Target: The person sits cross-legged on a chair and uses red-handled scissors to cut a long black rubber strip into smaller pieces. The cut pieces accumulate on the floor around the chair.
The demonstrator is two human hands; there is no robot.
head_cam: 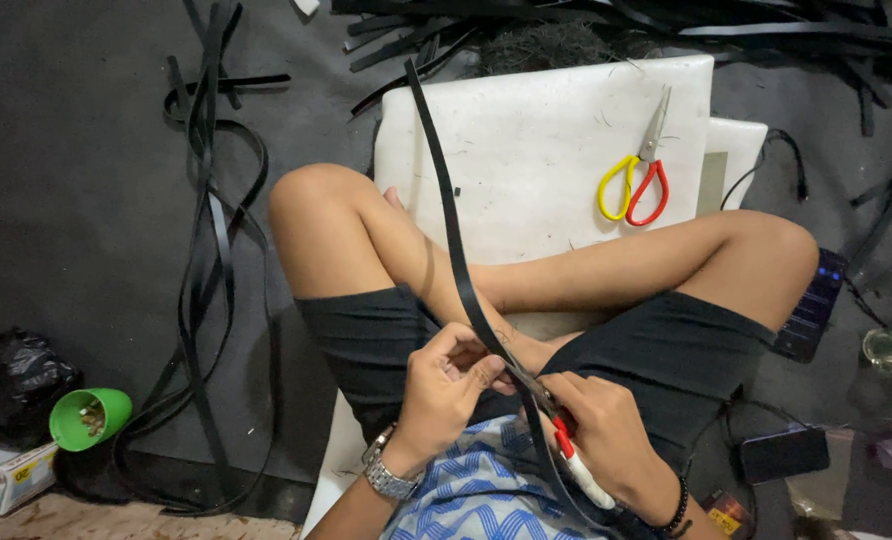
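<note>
The person sits cross-legged on the floor, and a long black strap [458, 250] runs from the lap up and across the white board [526, 150], which gives its free length somewhere flat to lie. The left hand [446, 385] is closed, pinching the strap just below the knee so it stays taut. The right hand [601, 430] is clenched around a red-and-white-handled cutter [571, 455], its tip meeting the strap right beside the left fingers. Yellow-and-red scissors [638, 170] rest on the board's far right part. Left of the board, loose black strips [206, 270] coil, with a green cup [89, 417] near them.
</note>
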